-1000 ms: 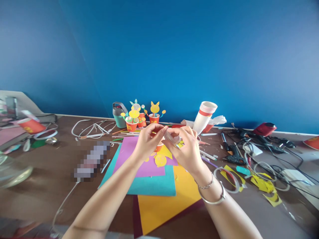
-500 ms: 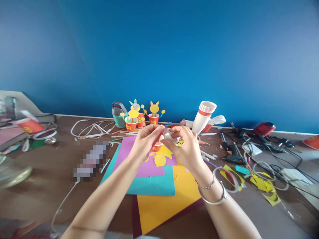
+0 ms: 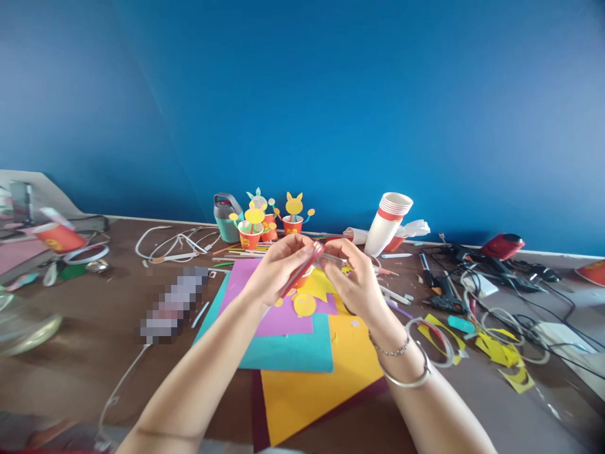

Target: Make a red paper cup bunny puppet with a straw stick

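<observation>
Above the stacked coloured paper, my left hand (image 3: 278, 268) pinches a slim, shiny red stick-like piece (image 3: 300, 272) that slants down toward me; its exact kind is unclear. Close against its upper end, the bent fingers of my right hand (image 3: 352, 271) hold what looks like a clear tape roll (image 3: 331, 257), mostly covered by the fingers. Behind and below the hands a red paper cup is largely hidden. Yellow animal-face cutouts (image 3: 304, 305) lie on the purple sheet (image 3: 283, 325). Beneath are a teal sheet (image 3: 288, 356) and an orange sheet (image 3: 302, 397).
Red cups with paper animal figures (image 3: 293, 224) stand at the back beside a teal-grey bottle (image 3: 227, 221). Stacked paper cups (image 3: 385, 227) lean at right. Glue gun (image 3: 447, 293), cables and yellow scraps (image 3: 501, 347) spread rightward. A blurred-out device (image 3: 174, 302) lies left.
The red piece has swung into a longer slanting view in my left hand. My right fingers have shifted, so the clear roll shows less than before.
</observation>
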Demonstrator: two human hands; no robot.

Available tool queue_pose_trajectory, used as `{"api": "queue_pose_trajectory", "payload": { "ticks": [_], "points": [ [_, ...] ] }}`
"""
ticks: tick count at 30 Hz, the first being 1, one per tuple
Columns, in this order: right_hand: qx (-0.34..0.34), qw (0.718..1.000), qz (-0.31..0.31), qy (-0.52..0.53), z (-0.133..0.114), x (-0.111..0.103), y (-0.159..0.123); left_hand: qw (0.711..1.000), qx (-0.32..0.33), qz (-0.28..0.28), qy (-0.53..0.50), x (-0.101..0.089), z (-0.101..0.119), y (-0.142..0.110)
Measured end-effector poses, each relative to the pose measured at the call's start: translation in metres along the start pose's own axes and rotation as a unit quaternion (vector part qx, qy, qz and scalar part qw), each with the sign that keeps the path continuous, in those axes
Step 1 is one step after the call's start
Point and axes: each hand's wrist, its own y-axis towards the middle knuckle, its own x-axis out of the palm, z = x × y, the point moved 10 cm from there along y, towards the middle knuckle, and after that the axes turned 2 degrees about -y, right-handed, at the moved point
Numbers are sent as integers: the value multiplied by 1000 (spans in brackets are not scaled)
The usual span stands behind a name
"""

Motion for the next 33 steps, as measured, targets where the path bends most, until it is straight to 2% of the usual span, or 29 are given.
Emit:
{"api": "queue_pose_trajectory", "payload": {
  "ticks": [4, 10, 15, 18, 22, 27, 30, 33],
  "points": [
    [0, 999, 27, -45, -1, -4, -1, 992, 50, 25, 111, -3, 8, 0],
    [-22, 985, 84, -152, -12, -11, -6, 978, 84, -1, 189, 7, 12, -3],
    [-45, 973, 110, -196, -20, -11, -9, 961, 136, 50, 234, 4, 17, -5],
    [-50, 976, 98, -187, -23, -10, -10, 944, 175, 83, 266, 2, 26, -8],
    [-64, 981, 59, -174, -30, -5, -13, 930, 185, 125, 291, -4, 32, -10],
    [-100, 965, 97, -222, -42, -11, -17, 917, 196, 161, 309, -9, 40, -15],
    [-80, 969, 100, -209, -34, -14, -13, 941, 169, 141, 258, -11, 36, -12],
    [-46, 982, 83, -162, -20, -14, -7, 982, 104, 62, 147, -7, 18, -3]
  ]
}}
